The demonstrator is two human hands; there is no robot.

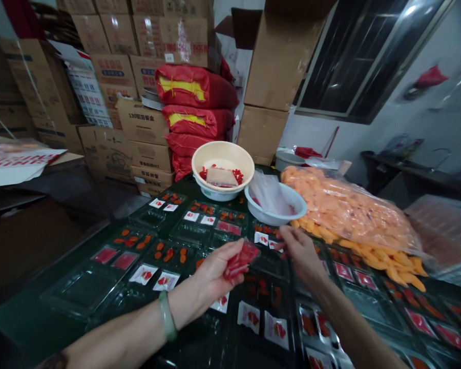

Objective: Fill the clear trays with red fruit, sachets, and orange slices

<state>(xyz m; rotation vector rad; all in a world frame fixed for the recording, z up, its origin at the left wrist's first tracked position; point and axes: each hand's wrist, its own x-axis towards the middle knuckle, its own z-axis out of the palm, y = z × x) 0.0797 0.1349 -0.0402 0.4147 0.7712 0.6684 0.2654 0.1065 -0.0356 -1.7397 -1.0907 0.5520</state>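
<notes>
My left hand, with a pale green bangle at its wrist, is closed around several small clear packets with red contents. To its right, my right hand is lowered over the trays with fingers drawn together; what they pinch is too small to make out. Close to those fingertips lie white sachets with a red print. Beneath both hands spread clear plastic trays with compartments. Several trays hold orange-red pieces, white sachets or red packets.
A cream basin with red pieces stands at the back, beside a light blue bowl holding plastic bags. A large bag of orange pieces covers the right side. Cardboard boxes and red sacks are stacked behind.
</notes>
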